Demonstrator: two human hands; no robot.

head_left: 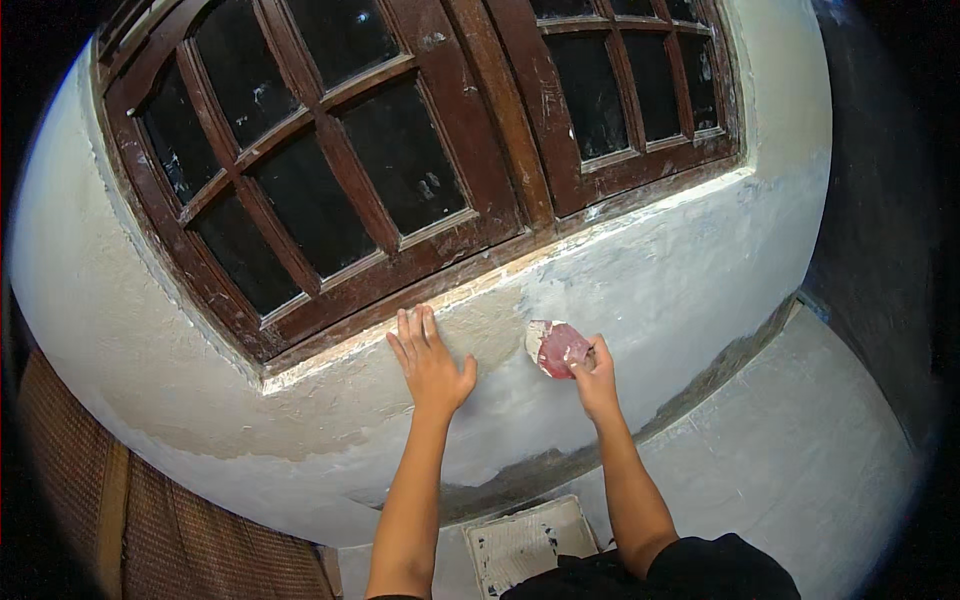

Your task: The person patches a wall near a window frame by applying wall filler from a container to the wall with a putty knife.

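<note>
My left hand (428,365) lies with fingers stretched out on the plastered wall (700,260), just under the pale sill edge (480,285) of a brown wooden window (410,240). To its right, my right hand (596,380) grips a flat reddish-pink scraper (555,350) with cream paste on its left part. The scraper is against or close to the wall; contact is hard to tell. Around it the plaster changes from beige on the left to pale grey-white on the right, with a rough dark band low down.
A shallow light tray (500,545) with dark marks lies on the grey floor (800,420) below my arms. A woven brown panel (190,520) with a wooden post stands at the lower left. A dark surface (870,180) runs along the far right.
</note>
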